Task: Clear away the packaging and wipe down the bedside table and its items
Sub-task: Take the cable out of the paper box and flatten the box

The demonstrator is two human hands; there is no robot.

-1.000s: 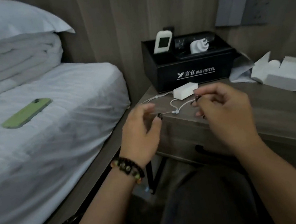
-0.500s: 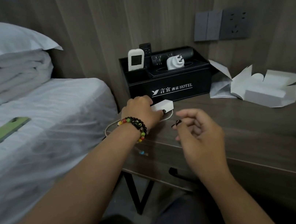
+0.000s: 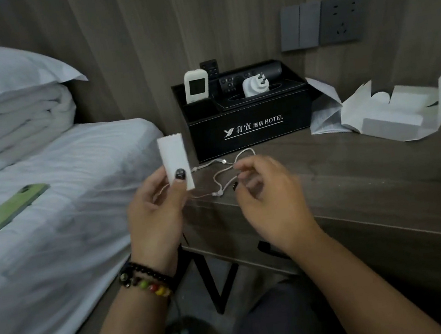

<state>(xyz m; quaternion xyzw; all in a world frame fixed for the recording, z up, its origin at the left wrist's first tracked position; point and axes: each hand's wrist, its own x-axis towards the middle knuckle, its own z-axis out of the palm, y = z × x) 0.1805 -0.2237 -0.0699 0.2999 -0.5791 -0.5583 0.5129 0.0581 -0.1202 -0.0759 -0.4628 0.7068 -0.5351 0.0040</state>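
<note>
We are holding the white box (image 3: 174, 161) upright in our left hand (image 3: 156, 205), thumb pinching its lower face, long axis running nearly vertical, just off the table's (image 3: 358, 175) left edge. The cable (image 3: 221, 172) is trailing from beside that thumb rightward across the tabletop, looping toward our right hand (image 3: 271, 196). That hand is hovering over the loops with fingers curled; it is probably pinching a strand, though blur is hiding the contact, so we cannot tell for sure. The right hand is the nearer one to the slack, so gathering the cable toward the box looks like its job. The opened packaging (image 3: 394, 115) is sitting well apart at the table's far right, beside the black organiser (image 3: 250, 125), not yet cleared.
</note>
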